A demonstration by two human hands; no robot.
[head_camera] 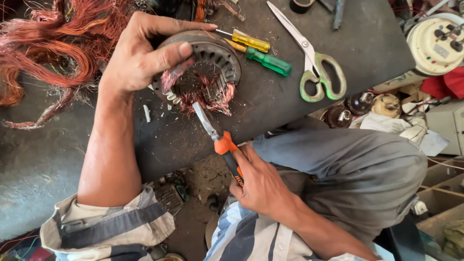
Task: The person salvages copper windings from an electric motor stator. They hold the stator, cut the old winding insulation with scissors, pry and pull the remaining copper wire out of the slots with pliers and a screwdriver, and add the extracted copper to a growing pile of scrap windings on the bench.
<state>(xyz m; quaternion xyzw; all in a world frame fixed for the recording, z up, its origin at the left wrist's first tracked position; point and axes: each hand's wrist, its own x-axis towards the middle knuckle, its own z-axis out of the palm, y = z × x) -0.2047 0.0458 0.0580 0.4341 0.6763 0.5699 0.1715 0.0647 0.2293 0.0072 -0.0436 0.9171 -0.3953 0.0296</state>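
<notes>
On the dark worktop (299, 92), I see my left hand (137, 53) curled tight over the rim of a round metal stator (212, 58), thumb pressed inside against the frayed copper windings (212, 96). The palm hides the stator's far left edge. My right hand (261, 186) is closed around the orange-and-black handle of a pair of pliers (220, 140); their tips vanish into the windings, so I cannot tell whether they grip wire. A tangle of stripped copper wire (43, 53) runs off the top left. Two screwdrivers (256, 50), yellow and green, lie just beside the stator, green-handled scissors (314, 67) near them.
</notes>
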